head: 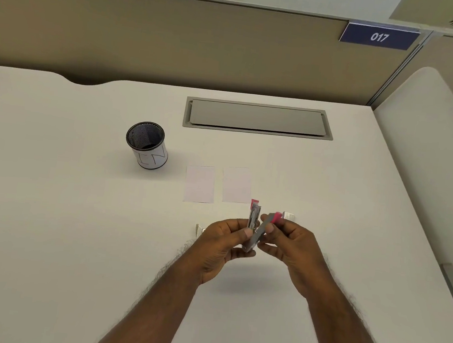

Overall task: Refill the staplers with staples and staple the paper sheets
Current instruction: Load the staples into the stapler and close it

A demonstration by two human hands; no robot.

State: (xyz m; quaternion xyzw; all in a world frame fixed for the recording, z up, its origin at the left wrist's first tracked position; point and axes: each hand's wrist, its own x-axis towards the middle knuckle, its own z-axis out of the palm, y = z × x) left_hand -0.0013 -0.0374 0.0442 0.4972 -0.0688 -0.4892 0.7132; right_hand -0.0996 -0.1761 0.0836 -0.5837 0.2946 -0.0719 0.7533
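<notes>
**A:** From the head view, how far along is the job?

**B:** Early, I judge. The two paper sheets (199,184) and (236,184) lie flat and apart from each other on the worktop (48,208), just beyond the hands, and I see no staple in either, though they are too small to be sure. A stapler (255,227) is hinged open, so refilling looks to be the step in hand.

**A:** Where is the stapler, and who holds it?

**B:** Above the worktop, nearer the person than the sheets. The left hand (223,243) is closed around its lower arm, thumb on top. The right hand (287,242) pinches the pink-tipped upper arm between thumb and fingers.

**A:** Which way does it point?

**B:** Hinge toward the person, both arms fanning away toward the sheets. The left arm's long axis runs nearly straight away; the other leans rightward.

**A:** Anything else?

**B:** A small metallic piece (199,229) left of the left hand and something small (288,215) right of the stapler's tip; I cannot tell what either is. A mesh pen cup (147,145) stands left of the sheets.
</notes>
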